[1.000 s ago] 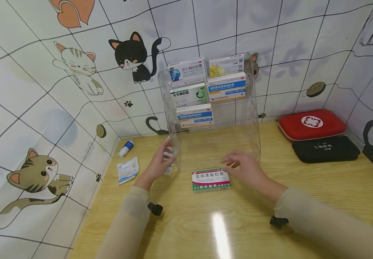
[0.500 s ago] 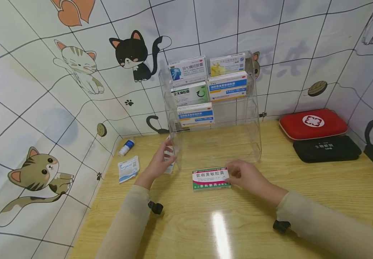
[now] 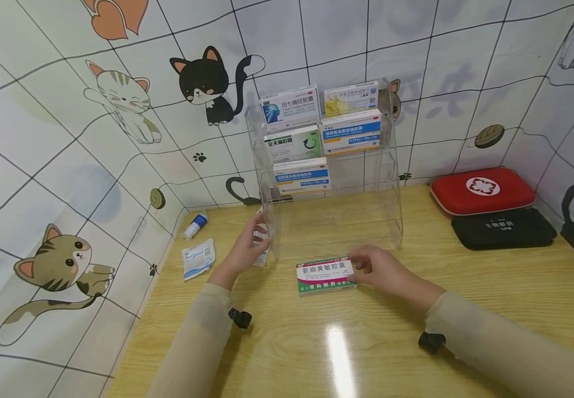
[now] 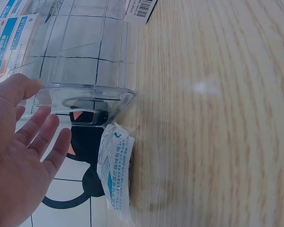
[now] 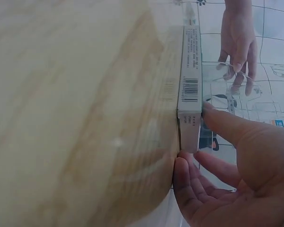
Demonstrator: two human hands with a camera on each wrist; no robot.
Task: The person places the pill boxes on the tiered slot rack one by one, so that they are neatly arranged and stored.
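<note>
A white, green and magenta medicine box [image 3: 324,276] lies flat on the table in front of a clear acrylic rack [image 3: 361,174]. My right hand [image 3: 379,271] pinches the box's right end. In the right wrist view, the thumb lies against the box's printed face and the fingers are at its end. At the rack's left side is my left hand [image 3: 244,249]. Its fingers are extended in the left wrist view, and the thumb is at the panel edge. A white printed packet [image 4: 117,168] stands beside that panel, partly hidden by the left hand in the head view.
Several medicine boxes [image 3: 299,176] stand on the rack's upper tiers. A surgical packet [image 3: 198,260] and a small blue-and-white bottle [image 3: 196,226] lie at left. On the right are a red case [image 3: 483,190] and a black case [image 3: 503,229]. A cat-patterned wall is behind.
My right hand has come down from above the box's right end and taken hold of it. The box has turned very slightly. My left hand stays by the rack.
</note>
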